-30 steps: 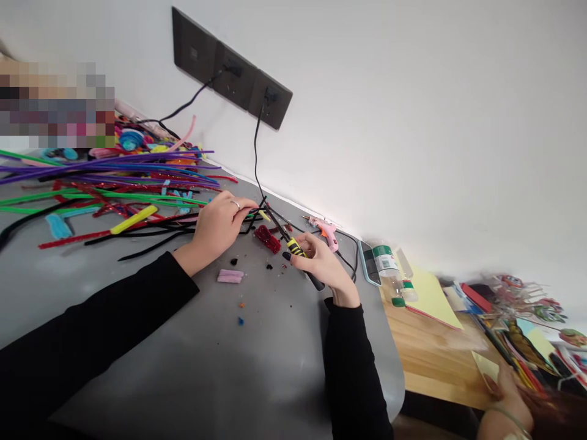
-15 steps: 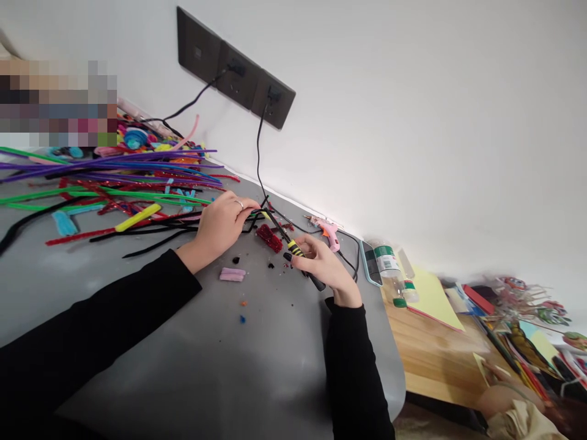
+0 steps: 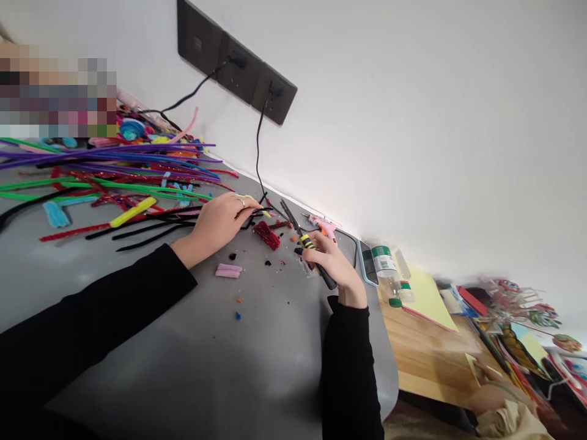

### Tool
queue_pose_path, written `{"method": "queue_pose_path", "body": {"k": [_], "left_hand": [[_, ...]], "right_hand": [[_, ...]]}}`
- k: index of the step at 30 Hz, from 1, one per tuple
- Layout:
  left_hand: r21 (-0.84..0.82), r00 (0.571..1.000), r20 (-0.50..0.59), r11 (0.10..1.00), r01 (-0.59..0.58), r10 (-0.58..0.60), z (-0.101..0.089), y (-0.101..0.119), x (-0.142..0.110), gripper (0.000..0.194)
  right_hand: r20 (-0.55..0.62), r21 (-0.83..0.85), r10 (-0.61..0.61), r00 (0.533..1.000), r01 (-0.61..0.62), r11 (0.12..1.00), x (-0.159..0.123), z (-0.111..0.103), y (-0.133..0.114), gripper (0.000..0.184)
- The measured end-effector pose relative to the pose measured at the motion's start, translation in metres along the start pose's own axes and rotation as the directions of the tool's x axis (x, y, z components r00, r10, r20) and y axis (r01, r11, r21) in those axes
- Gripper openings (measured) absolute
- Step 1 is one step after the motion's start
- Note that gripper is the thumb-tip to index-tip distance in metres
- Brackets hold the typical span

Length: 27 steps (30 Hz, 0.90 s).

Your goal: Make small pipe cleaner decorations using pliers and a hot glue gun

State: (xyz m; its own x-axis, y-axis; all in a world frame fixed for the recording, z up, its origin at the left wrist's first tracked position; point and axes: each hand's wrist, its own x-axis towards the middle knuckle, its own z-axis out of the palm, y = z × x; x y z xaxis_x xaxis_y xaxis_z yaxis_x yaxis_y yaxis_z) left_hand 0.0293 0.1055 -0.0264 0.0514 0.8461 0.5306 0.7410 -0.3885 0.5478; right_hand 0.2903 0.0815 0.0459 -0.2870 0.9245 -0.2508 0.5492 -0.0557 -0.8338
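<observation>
on my head view, i take the dark red fuzzy bundle [image 3: 266, 236] as my landmark; it lies on the grey table [image 3: 206, 379]. just to its upper left is the left hand [image 3: 222, 223], thumb and fingertips pinched together with no gap i can see, gripping a thin black strand [image 3: 263, 210]. a small pale yellow piece shows at those fingertips, and i cannot tell whether it is pinched too. right of the bundle, the right hand [image 3: 326, 255] has its fingers curled closely around the striped grip of a black-and-yellow tool [image 3: 307, 243]. the tool slants, its dark tip toward the wall above the bundle and apart from the strand; i cannot tell how far its jaws are parted.

below and left of the bundle i see a mauve piece [image 3: 228, 270]. well to its left spreads a heap of coloured fuzzy stems [image 3: 110, 154]. right of it, partly behind the right hand, is a pink glue gun [image 3: 327, 228]; farther right are a phone [image 3: 368, 263] and a clear bottle [image 3: 384, 259]. far to its lower right, another person's beige sleeve [image 3: 507, 421] shows.
</observation>
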Motion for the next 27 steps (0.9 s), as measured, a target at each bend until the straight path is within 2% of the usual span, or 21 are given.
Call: {"method": "queue_pose_path", "body": {"k": [3, 7, 11, 14, 16, 18, 20, 22, 24, 27], "left_hand": [[-0.025, 1.0, -0.014, 1.0, -0.01, 0.01, 0.003, -0.001, -0.001, 0.03], [-0.016, 0.999, -0.042, 1.0, -0.022, 0.022, 0.005, -0.001, -0.001, 0.028], [-0.044, 0.995, -0.032, 0.995, -0.093, 0.092, 0.004, 0.001, -0.001, 0.028], [-0.091, 0.988, -0.001, 0.984, -0.152, 0.152, 0.004, 0.002, -0.001, 0.029], [-0.12, 0.983, 0.02, 0.976, -0.18, 0.184, 0.005, 0.002, -0.002, 0.029], [-0.147, 0.974, 0.033, 0.965, -0.215, 0.222, 0.006, 0.002, -0.003, 0.028], [-0.171, 0.964, 0.039, 0.952, -0.253, 0.263, 0.008, 0.003, -0.004, 0.028], [-0.185, 0.958, 0.039, 0.944, -0.274, 0.286, 0.009, 0.004, -0.006, 0.028], [-0.189, 0.956, 0.042, 0.942, -0.277, 0.289, 0.01, 0.005, -0.006, 0.028], [-0.199, 0.956, 0.047, 0.94, -0.277, 0.291, 0.01, 0.005, -0.007, 0.027]], "right_hand": [[-0.141, -0.207, -0.068, 0.988, 0.037, 0.978, -0.003, -0.006, 0.001, 0.032], [-0.212, -0.494, -0.065, 0.975, -0.049, 0.868, -0.001, -0.006, 0.009, 0.034], [-0.215, -0.619, -0.086, 0.973, -0.067, 0.783, 0.003, -0.007, 0.026, 0.039], [-0.212, -0.643, -0.126, 0.969, -0.041, 0.765, 0.005, -0.008, 0.035, 0.044], [-0.228, -0.621, -0.209, 0.951, 0.023, 0.783, 0.006, -0.005, 0.034, 0.045], [-0.22, -0.577, -0.368, 0.904, 0.183, 0.796, 0.009, 0.004, 0.026, 0.038], [-0.153, -0.539, -0.531, 0.833, 0.38, 0.751, 0.011, 0.016, 0.015, 0.029], [-0.071, -0.53, -0.628, 0.775, 0.504, 0.682, 0.014, 0.027, 0.005, 0.025], [-0.044, -0.543, -0.67, 0.741, 0.545, 0.639, 0.016, 0.035, 0.001, 0.024], [-0.069, -0.547, -0.692, 0.718, 0.553, 0.628, 0.017, 0.038, 0.002, 0.023]]}}
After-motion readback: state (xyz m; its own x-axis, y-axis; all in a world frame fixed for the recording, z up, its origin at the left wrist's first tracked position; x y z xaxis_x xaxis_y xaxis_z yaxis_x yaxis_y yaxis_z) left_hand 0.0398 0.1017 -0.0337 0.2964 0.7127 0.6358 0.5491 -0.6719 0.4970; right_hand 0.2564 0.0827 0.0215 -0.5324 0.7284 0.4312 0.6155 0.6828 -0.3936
